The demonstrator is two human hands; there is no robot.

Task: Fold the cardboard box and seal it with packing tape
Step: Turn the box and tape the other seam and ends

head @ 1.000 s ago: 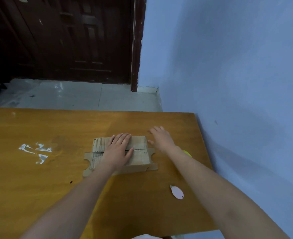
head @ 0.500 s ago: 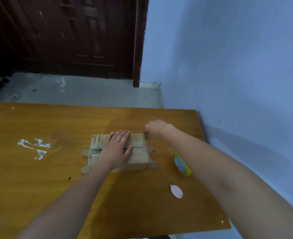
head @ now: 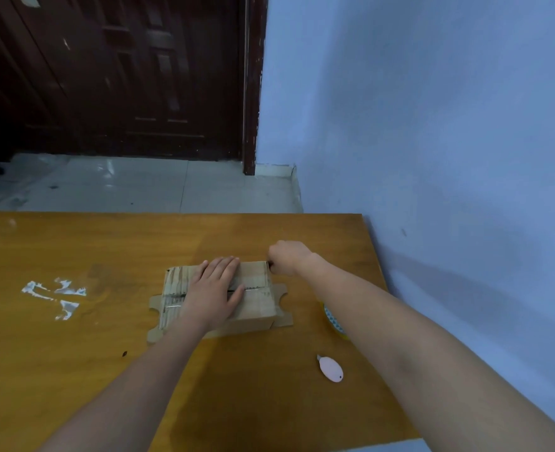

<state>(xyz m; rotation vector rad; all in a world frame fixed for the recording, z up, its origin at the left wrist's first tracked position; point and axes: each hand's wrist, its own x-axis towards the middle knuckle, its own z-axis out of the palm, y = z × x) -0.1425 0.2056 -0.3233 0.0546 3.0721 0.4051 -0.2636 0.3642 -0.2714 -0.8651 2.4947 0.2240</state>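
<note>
Pressing flat with fingers spread, the left hand (head: pixel 212 293) lies palm-down on top of the small brown cardboard box (head: pixel 256 303), covering the middle of the seam where the top flaps meet; it grasps nothing, only bears down. At about two o'clock from it, the right hand (head: pixel 287 257) is clenched into a fist at the box's far right corner, knuckles up; what its grip pinches, if anything, is too small to tell. The box sits near the middle of the orange-brown wooden surface (head: pixel 73 370), its side flaps with notched edges lying flat on the wood at the left and right ends. At four o'clock from the box, just beside the right forearm and partly hidden by it, lies a yellow-rimmed roll of packing tape (head: pixel 333 319). Nearer the viewer, at five o'clock from the box, a small pale pink oval cutter (head: pixel 331 369) rests alone on the wood. At nine o'clock, well apart from the box, white scraps of torn residue (head: pixel 55 296) cling to the surface.
</note>
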